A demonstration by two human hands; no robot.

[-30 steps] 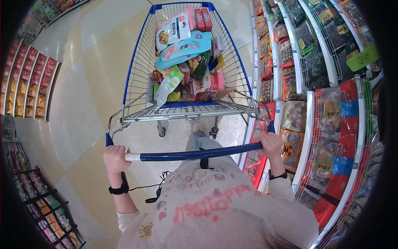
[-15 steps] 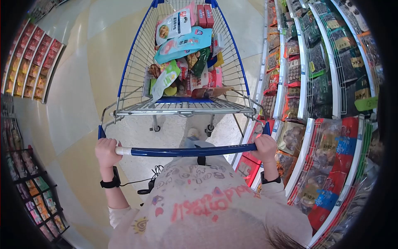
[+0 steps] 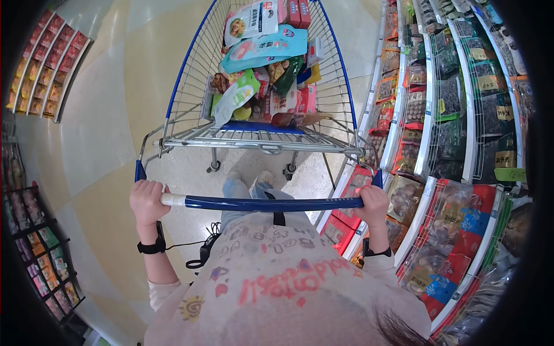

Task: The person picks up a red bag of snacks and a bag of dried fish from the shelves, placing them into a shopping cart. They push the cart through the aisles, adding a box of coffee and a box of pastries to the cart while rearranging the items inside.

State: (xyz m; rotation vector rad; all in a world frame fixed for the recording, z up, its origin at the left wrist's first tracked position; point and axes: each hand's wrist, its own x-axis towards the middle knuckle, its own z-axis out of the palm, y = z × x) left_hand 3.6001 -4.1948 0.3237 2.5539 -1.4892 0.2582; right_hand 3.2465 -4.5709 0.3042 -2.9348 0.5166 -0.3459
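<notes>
Both hands grip the blue handlebar [image 3: 271,204] of a wire shopping cart [image 3: 259,142]. At its left end, my left hand [image 3: 148,202] is closed around the bar, beside a white band. My right hand [image 3: 372,205] wraps the opposite end. In the basket lies a pile of packaged goods: a white pouch [image 3: 252,23], a light-blue bag [image 3: 266,47], a green-and-white pouch [image 3: 238,95], red boxes [image 3: 298,12] and a dark green bag [image 3: 287,78]. Dark straps circle both wrists.
Close along the right side run shelves of bagged dried foods [image 3: 450,222], near the cart and my right arm. At the left stand a rack of red and yellow packets [image 3: 49,63] and a black wire rack [image 3: 43,254]. Tiled floor [image 3: 104,150] lies between them and the cart.
The cart's basket has turned slightly to the right in view, and the handlebar sits a little higher. Both feet now show beneath the cart. My hands keep their hold.
</notes>
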